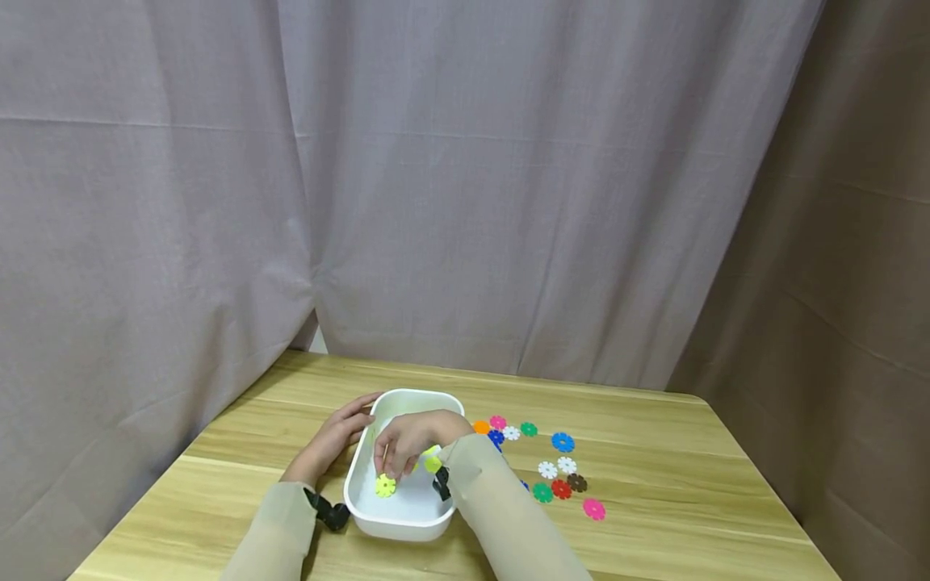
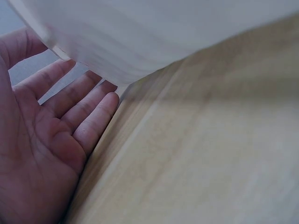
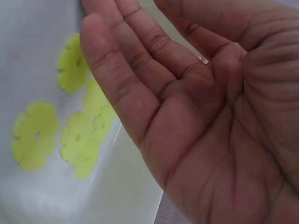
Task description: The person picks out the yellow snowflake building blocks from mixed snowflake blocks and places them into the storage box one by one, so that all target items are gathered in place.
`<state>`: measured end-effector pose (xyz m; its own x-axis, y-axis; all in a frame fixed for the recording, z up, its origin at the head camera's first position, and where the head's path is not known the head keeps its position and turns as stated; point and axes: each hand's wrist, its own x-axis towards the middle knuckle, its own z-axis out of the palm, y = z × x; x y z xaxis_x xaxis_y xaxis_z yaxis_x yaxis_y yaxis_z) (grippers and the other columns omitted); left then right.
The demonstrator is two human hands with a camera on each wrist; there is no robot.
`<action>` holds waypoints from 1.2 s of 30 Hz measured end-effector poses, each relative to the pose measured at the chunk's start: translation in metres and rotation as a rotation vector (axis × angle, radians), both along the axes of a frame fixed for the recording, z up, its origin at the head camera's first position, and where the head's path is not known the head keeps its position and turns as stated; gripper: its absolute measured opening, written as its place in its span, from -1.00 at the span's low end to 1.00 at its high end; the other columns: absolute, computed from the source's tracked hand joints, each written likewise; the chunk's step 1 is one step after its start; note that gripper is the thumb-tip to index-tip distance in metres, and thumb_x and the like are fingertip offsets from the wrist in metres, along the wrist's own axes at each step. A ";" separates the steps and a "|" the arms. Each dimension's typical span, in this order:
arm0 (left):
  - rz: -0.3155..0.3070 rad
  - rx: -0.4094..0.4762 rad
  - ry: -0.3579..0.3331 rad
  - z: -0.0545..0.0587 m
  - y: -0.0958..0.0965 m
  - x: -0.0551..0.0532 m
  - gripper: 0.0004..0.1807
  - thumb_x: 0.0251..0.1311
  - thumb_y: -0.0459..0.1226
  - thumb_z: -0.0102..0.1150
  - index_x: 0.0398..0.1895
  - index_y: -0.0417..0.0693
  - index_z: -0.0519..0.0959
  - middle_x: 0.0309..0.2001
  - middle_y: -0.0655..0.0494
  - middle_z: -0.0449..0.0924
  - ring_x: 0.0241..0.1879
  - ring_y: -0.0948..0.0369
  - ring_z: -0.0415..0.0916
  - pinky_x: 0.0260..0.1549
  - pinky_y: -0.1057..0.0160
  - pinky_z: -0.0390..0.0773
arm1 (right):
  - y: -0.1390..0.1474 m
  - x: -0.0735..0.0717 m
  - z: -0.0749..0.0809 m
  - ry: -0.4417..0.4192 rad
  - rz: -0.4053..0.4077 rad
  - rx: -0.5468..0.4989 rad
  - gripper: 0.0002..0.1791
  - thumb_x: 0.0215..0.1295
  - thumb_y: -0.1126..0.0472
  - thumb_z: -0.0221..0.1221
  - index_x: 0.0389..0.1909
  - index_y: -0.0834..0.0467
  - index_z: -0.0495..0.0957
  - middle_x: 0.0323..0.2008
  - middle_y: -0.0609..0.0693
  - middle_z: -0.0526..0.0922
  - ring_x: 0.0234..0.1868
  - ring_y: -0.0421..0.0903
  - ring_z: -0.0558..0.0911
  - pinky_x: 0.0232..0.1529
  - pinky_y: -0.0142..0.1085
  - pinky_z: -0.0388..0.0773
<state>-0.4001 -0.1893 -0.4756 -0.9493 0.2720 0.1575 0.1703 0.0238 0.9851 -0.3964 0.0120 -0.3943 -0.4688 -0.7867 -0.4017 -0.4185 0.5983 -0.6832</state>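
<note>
A white plastic tray stands on the wooden table, seen in the head view. My left hand rests against its left side with fingers fairly straight; in the left wrist view, fingertips of that hand touch the tray wall. Inside the tray, my right hand reaches down with bent fingers and pinches a yellow snowflake building disc. Its fingertips are cut off in the right wrist view, where only the palm and lower fingers of the right hand show. Several other yellow discs lie in the tray beside it.
Right of the tray, several snowflake discs lie scattered on the table: blue, green, red, brown, pink, white and orange. The right forearm covers part of them. Grey curtains hang behind the table.
</note>
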 end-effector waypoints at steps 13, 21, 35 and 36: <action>-0.025 0.020 0.003 -0.001 0.000 -0.002 -0.41 0.42 -0.27 0.02 0.51 -0.11 0.28 0.33 -0.28 0.40 0.27 0.01 0.43 0.20 0.23 0.50 | 0.008 0.006 0.010 0.032 -0.002 -0.047 -0.84 0.23 0.42 0.30 -0.17 0.28 0.65 -0.26 0.10 0.75 -0.34 -0.18 0.62 -0.08 -0.06 0.67; -0.022 0.025 0.007 0.000 0.001 -0.003 -0.41 0.42 -0.27 0.03 0.50 -0.11 0.29 0.31 -0.28 0.41 0.25 0.03 0.45 0.17 0.25 0.53 | 0.012 0.004 0.014 0.037 0.005 -0.082 -0.85 0.24 0.38 0.30 -0.17 0.23 0.65 -0.25 0.04 0.77 -0.28 -0.18 0.66 -0.16 -0.21 0.68; -0.001 0.058 -0.014 0.000 0.002 -0.001 -0.40 0.40 -0.29 0.05 0.50 -0.14 0.28 0.28 -0.30 0.43 0.18 0.09 0.51 0.10 0.26 0.58 | 0.025 0.006 0.022 0.039 -0.007 -0.094 -0.82 0.25 0.34 0.32 -0.13 0.27 0.64 -0.21 0.08 0.77 -0.23 -0.11 0.69 -0.12 -0.17 0.68; 0.002 0.051 -0.016 0.000 0.002 0.000 -0.40 0.40 -0.29 0.05 0.50 -0.14 0.28 0.29 -0.29 0.43 0.18 0.08 0.51 0.10 0.27 0.58 | 0.027 0.006 0.023 0.044 -0.008 -0.095 -0.82 0.25 0.33 0.32 -0.14 0.26 0.64 -0.21 0.07 0.77 -0.22 -0.10 0.69 -0.10 -0.13 0.68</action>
